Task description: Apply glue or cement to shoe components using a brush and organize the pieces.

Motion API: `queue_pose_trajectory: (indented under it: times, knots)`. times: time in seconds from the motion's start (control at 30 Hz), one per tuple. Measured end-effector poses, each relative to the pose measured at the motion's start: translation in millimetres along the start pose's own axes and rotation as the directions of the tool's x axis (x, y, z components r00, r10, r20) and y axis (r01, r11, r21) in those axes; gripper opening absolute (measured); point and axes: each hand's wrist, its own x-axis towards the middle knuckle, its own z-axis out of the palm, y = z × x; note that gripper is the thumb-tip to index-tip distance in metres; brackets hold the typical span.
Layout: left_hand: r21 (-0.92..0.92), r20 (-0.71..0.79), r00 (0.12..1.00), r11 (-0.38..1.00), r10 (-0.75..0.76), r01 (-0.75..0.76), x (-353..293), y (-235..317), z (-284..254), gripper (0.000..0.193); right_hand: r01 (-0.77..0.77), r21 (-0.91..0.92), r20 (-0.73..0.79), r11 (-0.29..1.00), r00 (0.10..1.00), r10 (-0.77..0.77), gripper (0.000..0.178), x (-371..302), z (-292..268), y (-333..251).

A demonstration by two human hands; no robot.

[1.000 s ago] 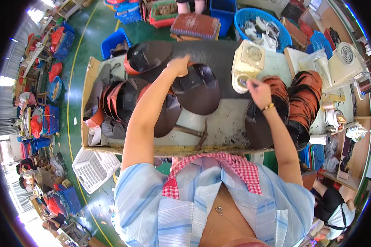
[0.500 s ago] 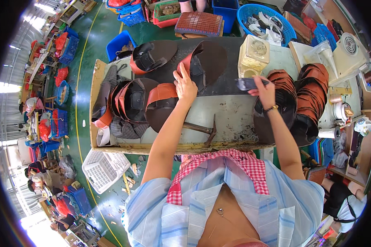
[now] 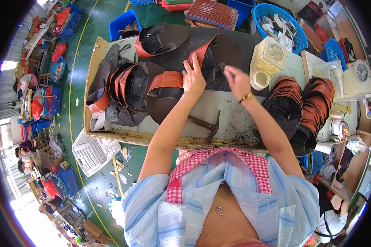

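Note:
My left hand (image 3: 194, 80) grips a dark brown sandal (image 3: 226, 46) by its reddish-brown strap, with the index finger stretched along the strap. My right hand (image 3: 237, 83) is closed on a dark brush (image 3: 221, 67), mostly hidden by the fingers and held over the sandal's black inner part. Another sandal (image 3: 169, 39) lies farther left on the black mat. Below my left wrist rests a sandal with a wide strap (image 3: 165, 99), beside a row of similar ones (image 3: 138, 86). A hammer (image 3: 212, 127) lies near the table's front edge.
To the right stand a cream container (image 3: 272, 53) and two stacks of strapped sandals (image 3: 285, 96). A blue basket (image 3: 257, 12) with white pieces is behind them. Grey cloth (image 3: 125, 123) lies under the left row. A white crate (image 3: 95, 154) is on the floor.
My right hand has moved left with the brush, from beside the cream container to the sandal. My left hand stays on the strap. The whole view has shifted slightly.

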Motion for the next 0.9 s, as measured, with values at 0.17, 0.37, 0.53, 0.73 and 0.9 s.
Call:
queue_pose_trajectory:
  times: [0.17, 0.37, 0.53, 0.73, 0.9]
  knots:
    - [-0.118, -0.124, 0.992, 0.993, -0.02, 0.005, -2, -14, -3, 0.077, -0.582, 0.213, 0.412, 0.785, 0.782, 0.468, 0.025, -20, -27, -59]
    - [-0.094, -0.504, 0.863, 0.99, 0.04, -0.101, -2, -41, -168, 0.033, -0.414, 0.453, 0.185, 0.789, 0.91, 0.371, 0.031, -14, -130, -27]
    - [-0.598, -0.377, 0.895, 0.801, -0.237, -0.04, -38, -135, -229, 0.044, -0.453, 0.518, 0.173, 0.726, 0.886, 0.429, 0.031, -25, -140, -33]
    - [-0.519, -0.497, 0.832, 0.853, -0.247, -0.057, -26, -28, -114, 0.055, -0.368, 0.55, 0.036, 0.75, 0.908, 0.418, 0.029, -2, -136, -24]
    - [-0.143, -0.09, 0.992, 0.987, -0.089, 0.076, -16, 22, -39, 0.078, -0.433, 0.572, 0.101, 0.697, 0.88, 0.464, 0.031, -15, -149, -9]
